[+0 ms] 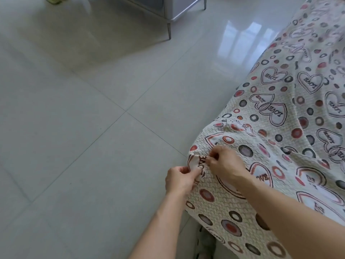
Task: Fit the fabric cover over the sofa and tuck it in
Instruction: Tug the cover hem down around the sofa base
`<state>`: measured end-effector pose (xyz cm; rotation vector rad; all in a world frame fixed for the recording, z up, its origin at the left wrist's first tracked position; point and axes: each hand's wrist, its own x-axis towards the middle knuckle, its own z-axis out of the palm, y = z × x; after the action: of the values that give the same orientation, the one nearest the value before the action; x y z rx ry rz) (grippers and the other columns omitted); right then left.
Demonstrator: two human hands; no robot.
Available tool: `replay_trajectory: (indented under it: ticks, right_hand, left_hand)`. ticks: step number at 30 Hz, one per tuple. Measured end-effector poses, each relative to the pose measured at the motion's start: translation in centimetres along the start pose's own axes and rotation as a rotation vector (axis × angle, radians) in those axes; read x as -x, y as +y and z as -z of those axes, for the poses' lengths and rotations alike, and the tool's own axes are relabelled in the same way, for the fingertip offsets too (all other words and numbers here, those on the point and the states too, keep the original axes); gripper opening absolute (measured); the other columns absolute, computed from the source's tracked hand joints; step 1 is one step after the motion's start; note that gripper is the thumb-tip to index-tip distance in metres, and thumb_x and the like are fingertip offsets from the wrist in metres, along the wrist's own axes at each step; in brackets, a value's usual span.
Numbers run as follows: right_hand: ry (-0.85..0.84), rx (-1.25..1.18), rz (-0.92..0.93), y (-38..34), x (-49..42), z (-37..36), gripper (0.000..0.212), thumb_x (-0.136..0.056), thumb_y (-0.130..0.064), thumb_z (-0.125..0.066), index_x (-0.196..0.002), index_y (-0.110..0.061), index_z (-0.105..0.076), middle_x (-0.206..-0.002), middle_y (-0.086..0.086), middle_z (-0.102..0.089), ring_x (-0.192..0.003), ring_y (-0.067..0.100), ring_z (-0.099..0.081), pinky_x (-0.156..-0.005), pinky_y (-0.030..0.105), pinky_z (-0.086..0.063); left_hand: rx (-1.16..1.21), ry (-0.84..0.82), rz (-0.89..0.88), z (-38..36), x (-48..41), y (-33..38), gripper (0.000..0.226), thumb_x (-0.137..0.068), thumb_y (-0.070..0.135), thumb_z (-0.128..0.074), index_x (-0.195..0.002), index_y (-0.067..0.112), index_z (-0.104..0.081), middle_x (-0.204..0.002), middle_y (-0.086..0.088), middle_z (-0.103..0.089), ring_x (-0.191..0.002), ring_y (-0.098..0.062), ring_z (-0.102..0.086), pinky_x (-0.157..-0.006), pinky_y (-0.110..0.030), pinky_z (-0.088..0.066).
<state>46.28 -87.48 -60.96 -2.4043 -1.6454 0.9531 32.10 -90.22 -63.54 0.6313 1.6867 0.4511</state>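
A cream fabric cover [280, 118] printed with hearts, "LOVE" lettering and red and grey circles lies draped over the sofa, which it hides completely on the right of the view. At the cover's near left corner the fabric bunches into a fold. My left hand [180, 181] pinches that fold from the left. My right hand [224, 163] pinches the same bunched fabric from the right, its fingers curled on the cloth. Both forearms reach in from the bottom edge.
Glossy pale floor tiles [84, 128] fill the left and middle. A grey metal-legged cabinet [168, 8] stands at the top centre. A slipper [205, 243] shows at the bottom below the cover's edge.
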Motion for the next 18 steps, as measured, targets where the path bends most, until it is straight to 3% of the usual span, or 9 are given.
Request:
replay_trajectory:
  ticks: [2,6,8,10,13,18]
  right_hand:
    - [-0.02,0.008,0.033,0.1,-0.1,0.1,0.012,-0.083,-0.035,-0.065,-0.076,-0.026,-0.063,-0.079,-0.005,-0.067,-0.081,0.021,-0.063,-0.072,0.033,-0.051]
    - [-0.002,-0.031,0.124,0.6,-0.5,0.7,0.02,-0.088,-0.044,-0.058,-0.073,-0.03,-0.062,-0.078,-0.009,-0.064,-0.079,0.019,-0.061,-0.065,0.031,-0.044]
    - [0.043,-0.055,0.2,0.6,-1.3,1.7,0.008,-0.091,-0.031,-0.058,-0.093,-0.034,-0.065,-0.101,-0.008,-0.059,-0.088,0.018,-0.06,-0.072,0.035,-0.049]
    - [-0.004,0.102,0.258,0.4,-2.3,2.9,0.024,-0.09,-0.025,-0.06,-0.113,-0.029,-0.06,-0.116,-0.006,-0.048,-0.097,0.019,-0.058,-0.075,0.036,-0.049]
    - [-0.055,0.4,0.401,-0.3,-3.4,3.7,0.018,-0.09,-0.024,-0.061,-0.108,-0.02,-0.058,-0.107,-0.001,-0.053,-0.098,0.02,-0.056,-0.069,0.033,-0.046]
    - [-0.087,0.689,0.73,-0.7,-4.9,5.2,0.021,-0.093,-0.003,-0.038,-0.11,-0.005,-0.05,-0.102,0.008,-0.053,-0.084,0.018,-0.047,-0.066,0.028,-0.04]
  left_hand:
    - [-0.064,0.077,0.041,-0.7,-0.1,0.7,0.036,-0.055,0.057,-0.072,-0.065,0.022,-0.073,-0.063,0.004,-0.072,-0.069,-0.023,-0.07,-0.07,-0.037,-0.059]
    - [-0.111,0.142,0.076,-1.1,-0.1,1.4,0.028,-0.054,0.04,-0.071,-0.069,0.017,-0.072,-0.066,0.003,-0.072,-0.072,-0.02,-0.07,-0.072,-0.033,-0.059]
    - [-0.093,0.146,0.091,-1.1,-0.1,1.4,0.024,-0.055,0.035,-0.073,-0.067,0.015,-0.072,-0.062,0.002,-0.071,-0.069,-0.02,-0.07,-0.069,-0.033,-0.059]
    - [-0.075,0.147,0.099,-1.2,-0.3,1.0,0.027,-0.052,0.036,-0.072,-0.068,0.015,-0.072,-0.065,0.0,-0.072,-0.07,-0.021,-0.07,-0.069,-0.035,-0.059]
    - [-0.052,0.133,0.093,-1.3,-0.3,0.7,0.027,-0.053,0.036,-0.072,-0.072,0.016,-0.072,-0.071,-0.001,-0.073,-0.072,-0.022,-0.07,-0.069,-0.036,-0.057]
    - [-0.054,0.117,0.085,-1.3,-0.3,0.4,0.046,-0.047,0.045,-0.071,-0.086,0.02,-0.067,-0.081,-0.001,-0.073,-0.079,-0.021,-0.07,-0.074,-0.038,-0.059]
